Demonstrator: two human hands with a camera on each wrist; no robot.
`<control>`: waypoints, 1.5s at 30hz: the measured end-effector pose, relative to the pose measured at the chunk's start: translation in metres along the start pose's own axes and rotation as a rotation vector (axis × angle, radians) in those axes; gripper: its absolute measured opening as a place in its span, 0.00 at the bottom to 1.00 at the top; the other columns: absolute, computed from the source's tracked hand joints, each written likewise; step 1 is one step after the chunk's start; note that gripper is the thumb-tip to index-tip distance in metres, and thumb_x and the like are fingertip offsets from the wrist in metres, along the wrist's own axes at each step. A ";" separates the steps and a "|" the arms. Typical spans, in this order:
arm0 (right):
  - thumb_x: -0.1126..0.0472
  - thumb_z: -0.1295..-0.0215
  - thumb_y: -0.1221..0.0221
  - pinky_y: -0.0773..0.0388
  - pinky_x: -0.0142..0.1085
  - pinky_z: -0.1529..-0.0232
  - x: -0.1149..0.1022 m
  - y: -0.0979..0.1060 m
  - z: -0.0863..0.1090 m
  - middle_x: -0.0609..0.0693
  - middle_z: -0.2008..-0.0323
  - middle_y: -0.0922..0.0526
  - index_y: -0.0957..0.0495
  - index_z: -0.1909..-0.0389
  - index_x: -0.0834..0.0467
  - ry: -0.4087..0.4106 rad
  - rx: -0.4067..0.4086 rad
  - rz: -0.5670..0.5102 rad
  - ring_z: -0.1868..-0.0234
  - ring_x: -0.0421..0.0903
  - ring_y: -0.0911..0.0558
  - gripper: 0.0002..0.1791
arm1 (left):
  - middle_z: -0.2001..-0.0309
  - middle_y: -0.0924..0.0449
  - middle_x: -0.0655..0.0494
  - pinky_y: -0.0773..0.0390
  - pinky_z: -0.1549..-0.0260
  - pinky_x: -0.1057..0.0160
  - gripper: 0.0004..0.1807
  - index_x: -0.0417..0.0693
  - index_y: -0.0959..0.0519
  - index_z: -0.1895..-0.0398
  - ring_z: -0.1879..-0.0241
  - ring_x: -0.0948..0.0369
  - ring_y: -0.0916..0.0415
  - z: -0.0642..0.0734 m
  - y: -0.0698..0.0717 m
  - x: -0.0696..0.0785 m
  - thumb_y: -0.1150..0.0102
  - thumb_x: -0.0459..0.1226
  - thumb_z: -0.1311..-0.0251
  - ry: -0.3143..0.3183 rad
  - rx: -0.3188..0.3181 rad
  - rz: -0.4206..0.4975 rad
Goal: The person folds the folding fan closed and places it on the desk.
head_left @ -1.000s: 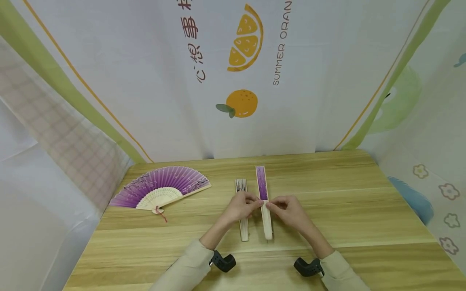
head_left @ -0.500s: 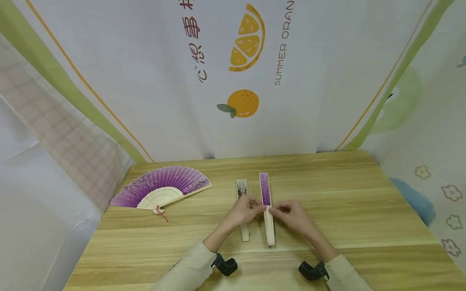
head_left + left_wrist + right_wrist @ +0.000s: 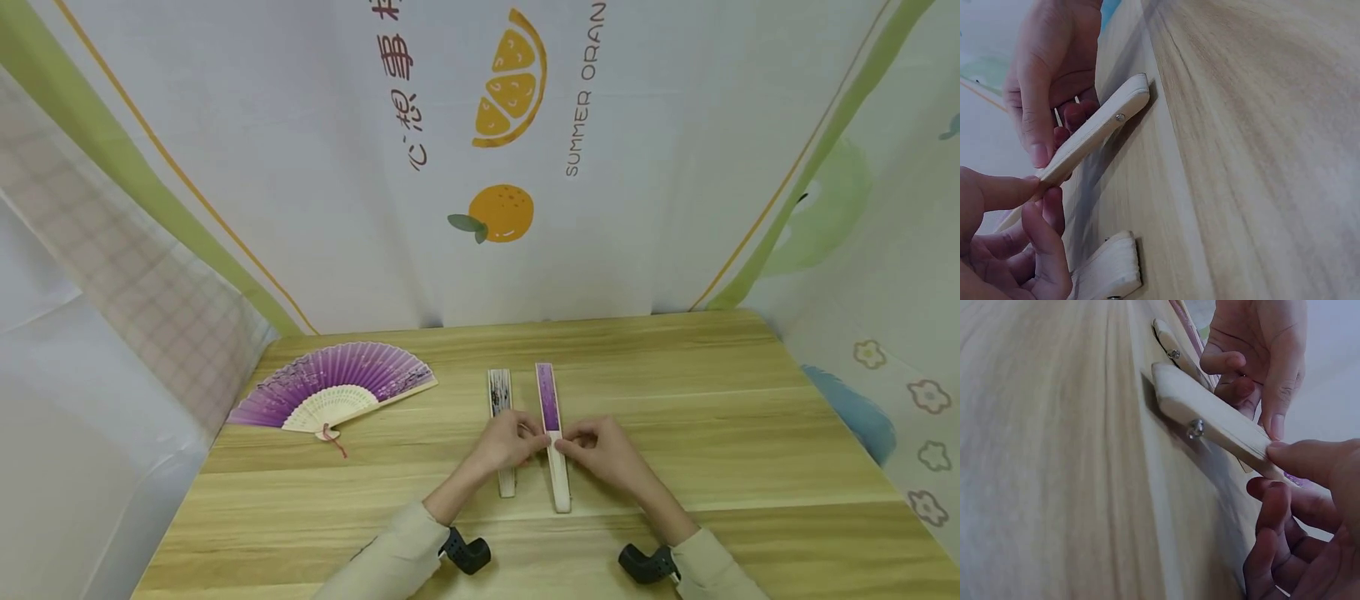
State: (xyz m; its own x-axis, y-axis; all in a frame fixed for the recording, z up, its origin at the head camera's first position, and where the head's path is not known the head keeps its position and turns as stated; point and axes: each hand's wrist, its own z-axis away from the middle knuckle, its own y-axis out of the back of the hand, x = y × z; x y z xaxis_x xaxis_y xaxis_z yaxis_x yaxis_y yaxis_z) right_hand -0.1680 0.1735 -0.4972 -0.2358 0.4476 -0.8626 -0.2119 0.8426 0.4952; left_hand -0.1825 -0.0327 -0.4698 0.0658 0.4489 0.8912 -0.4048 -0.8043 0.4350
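A folded fan with a purple leaf and pale ribs (image 3: 548,400) points away from me near the middle of the table. My left hand (image 3: 510,440) pinches it from the left, at the border of leaf and ribs. From the right, my right hand (image 3: 600,446) pinches it at the same height. Both wrist views show thumbs on top of the pale ribs (image 3: 1210,412) and fingers beneath. A metal rivet (image 3: 1120,117) marks its near end, and a shadow falls under it. Another folded fan, white with dark print (image 3: 499,388), lies alongside, partly covered by my left hand.
A spread purple fan (image 3: 352,375) with a red tassel (image 3: 334,444) lies at the table's left. The wooden table (image 3: 675,375) ends at a white curtain (image 3: 360,275) printed with oranges behind; more cloth hangs at both sides.
Both hands have drawn the folded purple fan toward me and slightly right, and it looks lower over the table. The spread fan and the white folded fan stay in place.
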 end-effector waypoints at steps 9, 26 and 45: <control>0.65 0.35 0.31 0.29 0.30 0.76 -0.001 0.005 0.001 0.43 0.77 0.22 0.14 0.68 0.61 0.019 -0.024 0.066 0.77 0.38 0.27 0.04 | 0.80 0.20 0.57 0.32 0.83 0.70 0.08 0.42 0.17 0.75 0.82 0.67 0.29 -0.002 -0.008 0.007 0.31 0.33 0.38 -0.044 0.027 -0.179; 0.64 0.36 0.30 0.27 0.32 0.74 0.003 0.008 -0.001 0.42 0.77 0.21 0.14 0.69 0.58 -0.017 0.023 0.204 0.76 0.39 0.25 0.04 | 0.73 0.16 0.58 0.23 0.74 0.67 0.07 0.38 0.17 0.65 0.74 0.66 0.21 -0.012 -0.019 0.011 0.29 0.33 0.41 -0.042 0.086 -0.268; 0.63 0.39 0.28 0.27 0.32 0.74 0.005 0.010 0.001 0.44 0.76 0.22 0.15 0.64 0.62 -0.028 0.023 0.151 0.74 0.40 0.25 0.07 | 0.70 0.14 0.51 0.21 0.70 0.65 0.14 0.38 0.18 0.63 0.71 0.63 0.19 -0.009 -0.018 0.006 0.22 0.28 0.50 -0.089 0.090 -0.182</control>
State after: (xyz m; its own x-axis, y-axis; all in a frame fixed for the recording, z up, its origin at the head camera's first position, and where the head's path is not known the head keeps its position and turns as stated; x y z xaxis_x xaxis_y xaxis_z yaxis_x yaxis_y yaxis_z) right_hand -0.1704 0.1851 -0.4967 -0.2370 0.5775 -0.7812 -0.1542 0.7716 0.6172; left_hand -0.1830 -0.0123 -0.4732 0.2123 0.5568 0.8030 -0.2958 -0.7466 0.5959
